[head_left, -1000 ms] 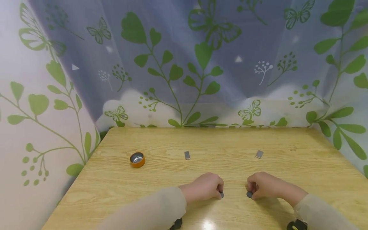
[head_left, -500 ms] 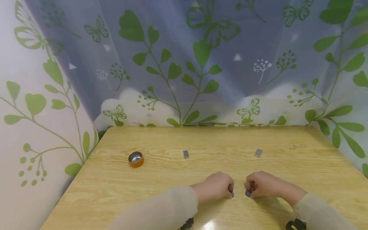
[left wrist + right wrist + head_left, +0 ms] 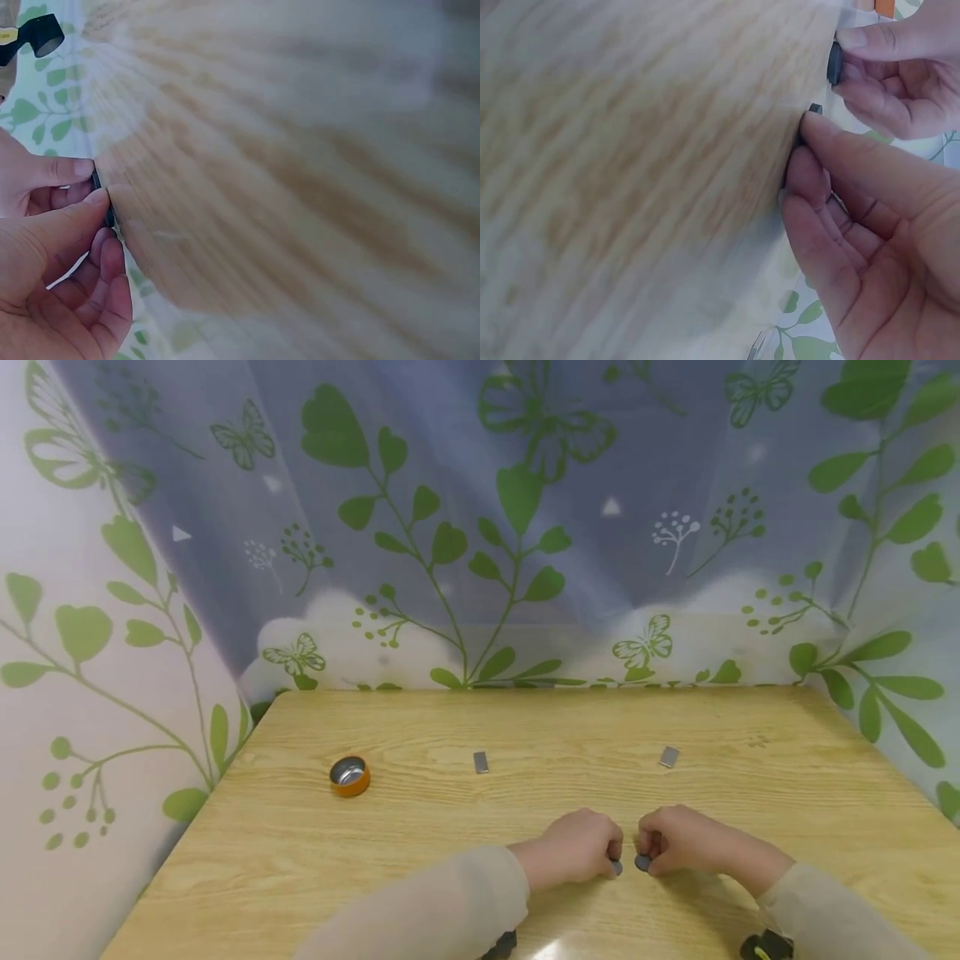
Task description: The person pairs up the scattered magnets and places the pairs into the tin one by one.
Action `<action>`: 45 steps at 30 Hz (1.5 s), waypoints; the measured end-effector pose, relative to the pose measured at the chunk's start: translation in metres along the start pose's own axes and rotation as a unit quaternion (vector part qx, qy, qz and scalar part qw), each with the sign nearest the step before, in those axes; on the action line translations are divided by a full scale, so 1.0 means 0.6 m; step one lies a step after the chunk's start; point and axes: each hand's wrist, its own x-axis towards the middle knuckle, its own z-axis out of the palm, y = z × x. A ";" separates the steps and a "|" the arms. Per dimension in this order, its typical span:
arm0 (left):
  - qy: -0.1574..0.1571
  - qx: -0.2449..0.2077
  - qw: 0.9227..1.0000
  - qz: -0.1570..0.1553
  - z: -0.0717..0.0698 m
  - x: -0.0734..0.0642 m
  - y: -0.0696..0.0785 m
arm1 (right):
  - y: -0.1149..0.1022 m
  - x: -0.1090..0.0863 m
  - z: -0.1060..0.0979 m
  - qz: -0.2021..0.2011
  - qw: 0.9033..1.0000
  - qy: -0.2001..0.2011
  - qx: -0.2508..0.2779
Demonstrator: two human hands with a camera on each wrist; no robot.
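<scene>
My left hand (image 3: pixel 579 846) pinches a small dark grey disc (image 3: pixel 617 867) low over the wooden table. Facing it, my right hand (image 3: pixel 684 840) holds a similar dark disc (image 3: pixel 642 862) between thumb and fingers. A narrow gap separates the two discs in the head view. The right wrist view shows the left hand's disc (image 3: pixel 834 63) edge-on, while the right hand's disc (image 3: pixel 815 110) is mostly hidden by its thumb and fingers. In the left wrist view, fingers of both hands crowd close around dark disc edges.
Two small flat grey rectangular pieces, one left (image 3: pixel 481 762) and one right (image 3: pixel 668 757), lie farther back on the table (image 3: pixel 420 718). An orange bowl (image 3: pixel 350 777) with a metallic inside stands at the left. Behind the table hangs a leaf-patterned curtain (image 3: pixel 420 527).
My left hand has slid right with its disc, narrowing the gap to the other disc. The right hand stays nearly in place, and the head view has shifted slightly.
</scene>
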 end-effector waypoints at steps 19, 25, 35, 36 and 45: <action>0.023 0.021 0.999 0.018 0.002 0.016 0.020 | -0.010 0.013 0.007 -0.017 0.999 0.023 -0.028; 0.026 0.016 1.000 -0.004 0.005 0.020 0.021 | -0.016 0.011 0.010 0.008 0.999 0.023 -0.026; 0.037 -0.011 0.999 0.028 -0.003 0.011 0.003 | -0.025 0.006 0.011 0.036 0.997 0.041 -0.058; 0.037 -0.020 0.999 0.034 -0.007 0.005 -0.004 | -0.025 0.005 0.011 0.037 0.997 0.041 -0.061; 0.030 -0.142 0.989 -0.003 -0.046 -0.089 -0.111 | -0.028 -0.007 0.016 0.049 0.996 0.039 -0.056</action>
